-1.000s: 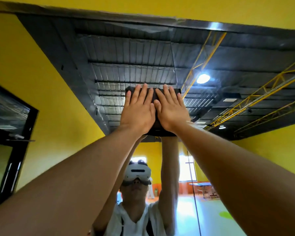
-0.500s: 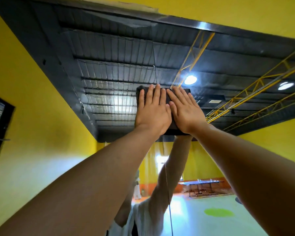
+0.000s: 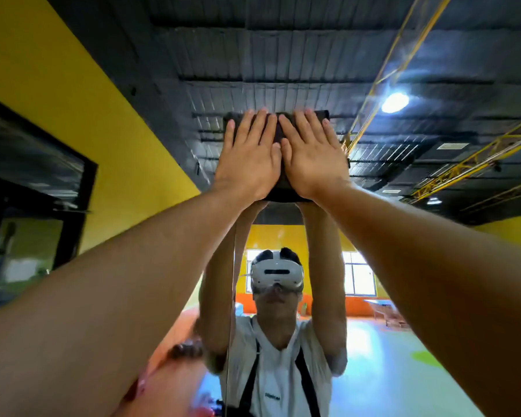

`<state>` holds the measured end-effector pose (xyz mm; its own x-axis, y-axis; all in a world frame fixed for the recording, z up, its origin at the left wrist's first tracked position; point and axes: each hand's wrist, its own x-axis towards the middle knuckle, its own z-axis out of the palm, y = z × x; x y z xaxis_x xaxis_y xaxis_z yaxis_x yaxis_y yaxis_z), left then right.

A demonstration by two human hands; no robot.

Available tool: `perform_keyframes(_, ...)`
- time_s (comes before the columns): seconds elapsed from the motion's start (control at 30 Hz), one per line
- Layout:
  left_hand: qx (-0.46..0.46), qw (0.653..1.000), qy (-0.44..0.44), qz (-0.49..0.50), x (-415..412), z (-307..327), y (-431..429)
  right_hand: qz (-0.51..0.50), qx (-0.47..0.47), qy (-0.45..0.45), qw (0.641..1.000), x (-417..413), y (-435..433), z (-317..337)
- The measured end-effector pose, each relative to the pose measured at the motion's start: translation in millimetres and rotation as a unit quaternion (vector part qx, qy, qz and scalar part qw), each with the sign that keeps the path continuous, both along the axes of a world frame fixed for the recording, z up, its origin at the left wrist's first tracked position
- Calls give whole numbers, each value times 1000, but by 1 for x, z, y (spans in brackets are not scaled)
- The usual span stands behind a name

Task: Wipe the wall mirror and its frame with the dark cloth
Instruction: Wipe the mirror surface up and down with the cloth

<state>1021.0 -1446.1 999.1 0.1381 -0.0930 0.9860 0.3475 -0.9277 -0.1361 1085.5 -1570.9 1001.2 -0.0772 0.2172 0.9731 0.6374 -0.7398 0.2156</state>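
Both arms are stretched up, and the two hands lie side by side, flat on the dark cloth [image 3: 278, 135], pressing it against the wall mirror [image 3: 448, 49] high on the glass. The left hand [image 3: 248, 159] has its fingers straight and a little spread, with its palm over the left half of the cloth. The right hand [image 3: 312, 156] lies the same way on the right half, the two thumbs just beside each other in the middle. Neither hand curls round the cloth. It shows as a dark rectangle past the fingertips, between the thumbs and under the wrists.

The glass reflects a dark ribbed ceiling, yellow trusses, a bright lamp [image 3: 394, 102] and the person, arms raised, in a white headset [image 3: 275, 273] and a white shirt. A thin upright seam [image 3: 230, 296] runs down the glass below the left hand. To the left are a yellow wall [image 3: 57, 94] and a dark-framed glass panel [image 3: 33, 176].
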Motion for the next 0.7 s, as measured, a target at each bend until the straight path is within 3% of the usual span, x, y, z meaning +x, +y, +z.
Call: perform_keyframes(0.7,49,999,1,13,-6,-108,3,-21,4,-27,999,0,-7,-112)
